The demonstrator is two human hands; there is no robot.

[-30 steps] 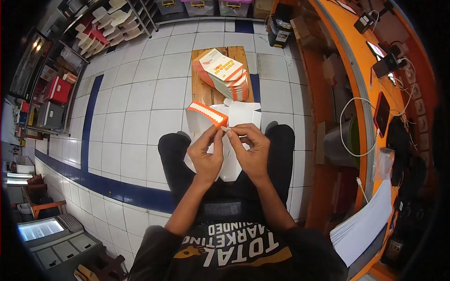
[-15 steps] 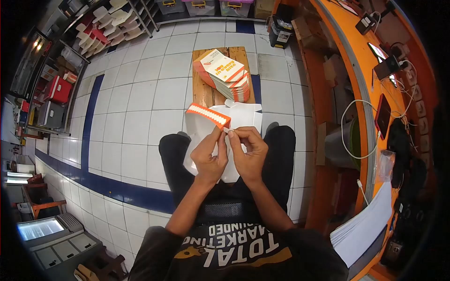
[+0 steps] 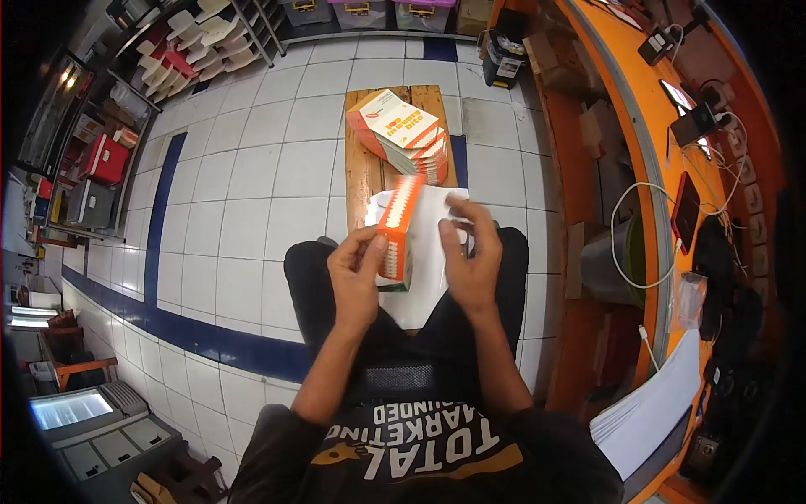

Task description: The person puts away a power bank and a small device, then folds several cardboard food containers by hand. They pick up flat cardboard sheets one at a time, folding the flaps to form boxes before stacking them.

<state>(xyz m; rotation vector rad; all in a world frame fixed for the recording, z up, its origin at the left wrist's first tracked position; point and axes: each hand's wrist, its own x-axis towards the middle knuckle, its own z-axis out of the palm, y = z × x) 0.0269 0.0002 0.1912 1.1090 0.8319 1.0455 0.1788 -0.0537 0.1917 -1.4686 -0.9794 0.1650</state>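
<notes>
An orange and white cardboard piece (image 3: 396, 227) with folded sides is held at its left edge by my left hand (image 3: 357, 273), thumb on top and fingers wrapped round it. My right hand (image 3: 474, 256) is off to its right, fingers apart and curved, with nothing in them. Beneath both hands a white sheet of card (image 3: 428, 294) lies over my lap and reaches the wooden bench. On the bench (image 3: 363, 181) is a leaning stack of printed orange and white cartons (image 3: 407, 130).
An orange desk (image 3: 625, 109) with cables and a red phone (image 3: 686, 208) runs along the right. White papers (image 3: 651, 403) lie at its near end. A black bin (image 3: 505, 55) stands beyond the bench. Shelving with a red box (image 3: 105, 160) is at the left.
The cardboard piece has turned from crosswise to nearly upright in view, showing more of its side. My right hand has let go of it and moved right, its fingers opening.
</notes>
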